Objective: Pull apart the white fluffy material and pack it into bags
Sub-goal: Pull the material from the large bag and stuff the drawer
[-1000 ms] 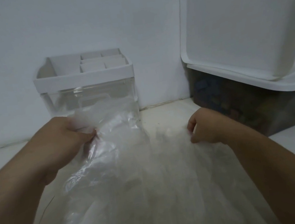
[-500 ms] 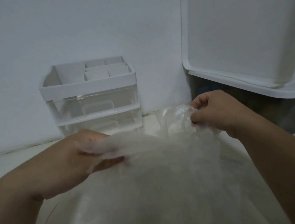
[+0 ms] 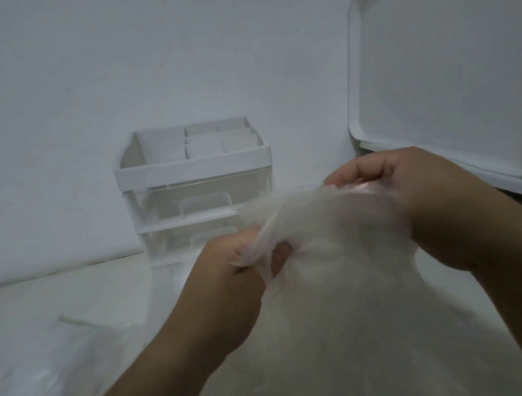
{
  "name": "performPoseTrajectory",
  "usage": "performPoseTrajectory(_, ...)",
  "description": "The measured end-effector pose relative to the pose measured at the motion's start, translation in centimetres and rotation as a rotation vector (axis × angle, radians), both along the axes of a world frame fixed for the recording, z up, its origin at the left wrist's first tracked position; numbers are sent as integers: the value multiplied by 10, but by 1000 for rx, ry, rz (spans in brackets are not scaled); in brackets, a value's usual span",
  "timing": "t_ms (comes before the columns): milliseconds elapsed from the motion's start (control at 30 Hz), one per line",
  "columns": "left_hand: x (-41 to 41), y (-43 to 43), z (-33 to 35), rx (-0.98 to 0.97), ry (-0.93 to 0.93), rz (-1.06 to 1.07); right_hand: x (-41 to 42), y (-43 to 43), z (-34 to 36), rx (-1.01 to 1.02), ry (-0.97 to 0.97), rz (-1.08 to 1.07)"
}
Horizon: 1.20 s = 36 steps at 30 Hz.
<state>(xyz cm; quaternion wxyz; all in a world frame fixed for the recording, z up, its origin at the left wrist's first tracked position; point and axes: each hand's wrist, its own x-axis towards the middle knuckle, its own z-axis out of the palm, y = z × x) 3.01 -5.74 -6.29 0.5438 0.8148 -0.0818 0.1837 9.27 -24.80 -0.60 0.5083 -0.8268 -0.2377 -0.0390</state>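
Note:
A large mass of white fluffy material (image 3: 342, 312) fills the lower middle of the head view, blurred by motion. My left hand (image 3: 231, 287) grips a tuft of it at its upper left edge. My right hand (image 3: 417, 198) is raised above and to the right, fingers curled around the top of the fluff together with a bit of clear plastic bag (image 3: 367, 189). The two hands are close together, about a hand's width apart. Most of the bag is hidden by the fluff.
A small white organiser with clear drawers (image 3: 196, 192) stands against the wall behind my hands. A big white bin lid (image 3: 455, 75) leans at the right. Clear plastic bags (image 3: 53, 361) lie on the white surface at the lower left.
Both hands rose and moved right and closer together, lifting the fluff. The camera tilted so the organiser sits lower. My left hand moved from the left edge to the middle.

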Motion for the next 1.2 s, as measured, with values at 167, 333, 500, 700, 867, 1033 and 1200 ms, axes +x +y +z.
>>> performPoseTrajectory(167,8,14,-2,34,-92,29,0,-15,5,268,-46,-52)
performPoseTrajectory(333,3,15,7,99,-120,35,14,-17,0,547,199,128)
performPoseTrajectory(500,7,19,5,127,-122,-13,19,-17,-8,403,276,176)
performPoseTrajectory(700,4,18,10,76,-113,-11,13,-17,-4,338,191,152)
performPoseTrajectory(867,4,21,8,63,-85,-6,6,-16,-2,182,207,269)
performPoseTrajectory(1033,1,16,10,-26,13,-61,5,-4,-4,253,144,144)
performPoseTrajectory(1200,-2,10,10,-219,55,-99,1,-1,-1,383,164,198)
